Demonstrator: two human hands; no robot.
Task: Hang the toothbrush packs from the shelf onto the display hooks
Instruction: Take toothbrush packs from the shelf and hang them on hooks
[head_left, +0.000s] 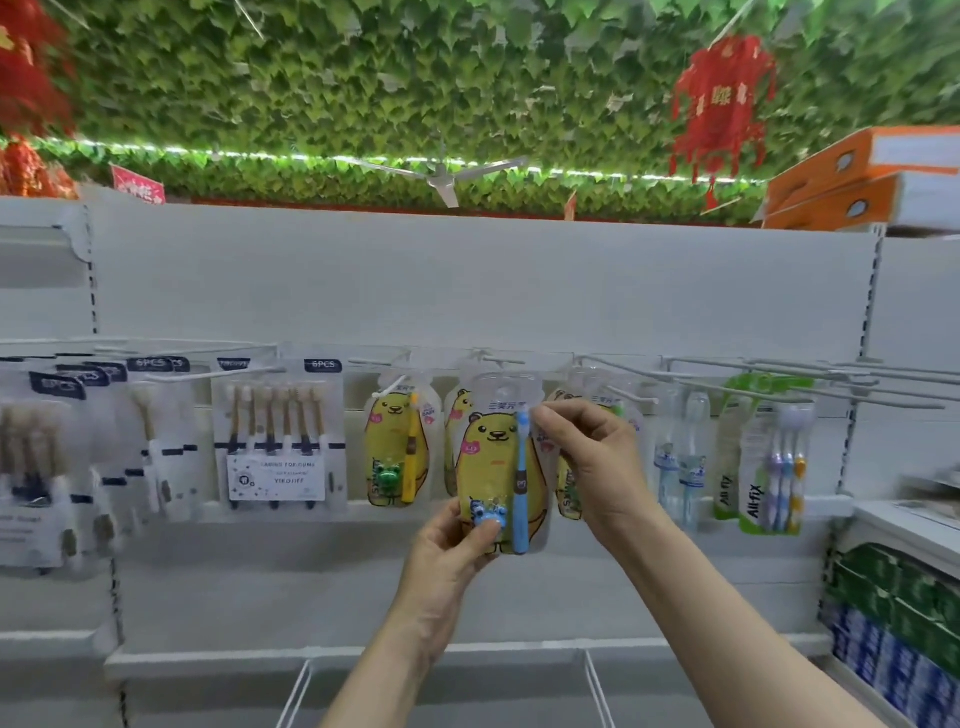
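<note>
Hanging a toothbrush pack (493, 452): left hand (447, 561) pinches its bottom, right hand (587, 457) its upper edge; next its hole likely needs threading onto the hook (498, 359) above the fingers (551, 415).

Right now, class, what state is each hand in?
Left hand: grips the bear toothbrush pack at its bottom.
Right hand: pinches the same pack's upper edge.

Yellow bear pack (498, 457); blue toothbrush (521, 483); white hooks (779, 371).
</note>
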